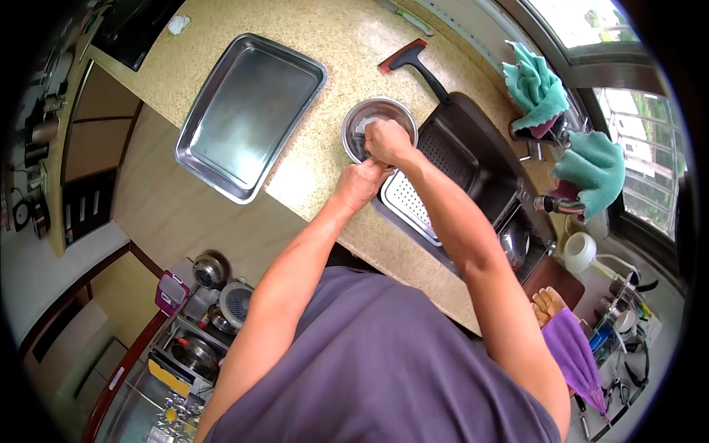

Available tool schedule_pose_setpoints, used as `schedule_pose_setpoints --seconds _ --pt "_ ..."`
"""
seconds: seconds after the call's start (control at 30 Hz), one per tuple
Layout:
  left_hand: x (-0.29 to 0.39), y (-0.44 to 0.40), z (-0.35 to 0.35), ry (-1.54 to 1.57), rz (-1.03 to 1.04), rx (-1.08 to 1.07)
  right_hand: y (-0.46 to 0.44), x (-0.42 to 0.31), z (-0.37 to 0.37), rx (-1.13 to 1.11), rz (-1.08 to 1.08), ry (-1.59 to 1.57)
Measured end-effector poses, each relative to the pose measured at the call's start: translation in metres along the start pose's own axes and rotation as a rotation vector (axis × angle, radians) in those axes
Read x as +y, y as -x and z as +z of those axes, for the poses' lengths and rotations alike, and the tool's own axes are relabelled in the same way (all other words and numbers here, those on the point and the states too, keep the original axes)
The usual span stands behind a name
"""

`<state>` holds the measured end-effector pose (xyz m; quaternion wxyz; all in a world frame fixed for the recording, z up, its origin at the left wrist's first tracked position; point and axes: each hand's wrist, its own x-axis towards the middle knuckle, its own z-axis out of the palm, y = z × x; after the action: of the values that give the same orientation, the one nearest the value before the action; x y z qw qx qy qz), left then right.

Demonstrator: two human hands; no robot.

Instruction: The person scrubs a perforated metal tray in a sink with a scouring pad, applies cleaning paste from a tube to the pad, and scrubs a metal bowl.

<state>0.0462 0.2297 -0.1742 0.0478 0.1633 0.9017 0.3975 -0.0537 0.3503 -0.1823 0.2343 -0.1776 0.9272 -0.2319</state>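
Observation:
A round steel bowl [380,104] stands on the counter beside the sink, and both hands work at its near side. My right hand [389,141] is closed in a fist over the bowl's opening; what its fingers hold is hidden. My left hand [359,184] is curled shut just below it, at the near rim, its fingertips close to the right hand and out of sight. Inside the bowl, left of my right fist, something greyish and partly see-through [359,140] shows, too small to name.
A large rectangular metal tray [240,118] lies left of the bowl. A black-handled squeegee [421,68] rests beyond it, by the dark sink [493,173], which holds a perforated white drainer [408,201]. Teal cloths [535,85] hang near the tap. A purple cloth [572,351] is at right.

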Motion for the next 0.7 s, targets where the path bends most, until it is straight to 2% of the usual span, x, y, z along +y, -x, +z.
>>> schedule_pose_setpoints --seconds 0.07,0.13,0.2,0.23,0.27,0.33,0.4,0.47,0.5,0.57,0.6,0.67,0.7 --pt "-0.007 0.004 0.010 0.035 0.022 0.029 -0.007 -0.008 0.007 0.407 0.042 -0.090" --pt "-0.005 -0.002 0.003 0.068 0.023 0.071 -0.006 -0.005 0.010 0.355 0.028 -0.073" --pt "0.000 0.001 -0.003 -0.047 -0.019 -0.019 -0.001 -0.006 0.012 0.255 0.013 -0.047" --pt "0.001 -0.003 -0.005 -0.054 -0.012 -0.009 0.002 -0.003 0.010 0.081 0.023 0.002" --pt "0.006 0.000 -0.003 -0.030 -0.028 0.015 -0.001 -0.002 0.011 0.077 0.021 0.004" --pt "0.010 0.001 -0.001 0.002 -0.052 0.036 -0.003 -0.011 0.001 0.203 0.095 -0.055" --pt "0.003 0.000 -0.002 0.060 -0.022 0.074 -0.009 -0.018 0.002 0.448 0.118 -0.123" --pt "0.000 0.003 -0.003 0.034 -0.025 0.031 -0.008 -0.011 0.004 0.236 0.081 -0.078" --pt "-0.002 0.002 -0.003 0.015 -0.016 0.022 -0.006 -0.010 -0.001 0.244 0.076 -0.078" --pt "-0.003 0.000 0.001 0.001 -0.021 0.022 0.002 -0.006 -0.007 -0.038 0.015 -0.031" --pt "-0.002 -0.003 0.001 0.007 -0.027 0.027 -0.004 -0.010 -0.009 -0.046 0.012 -0.025" --pt "0.000 -0.002 -0.003 0.103 -0.040 0.065 -0.012 -0.021 -0.004 0.333 0.159 -0.076" --pt "-0.005 -0.003 -0.004 0.070 -0.027 0.022 -0.012 -0.023 -0.002 0.358 0.165 -0.116"
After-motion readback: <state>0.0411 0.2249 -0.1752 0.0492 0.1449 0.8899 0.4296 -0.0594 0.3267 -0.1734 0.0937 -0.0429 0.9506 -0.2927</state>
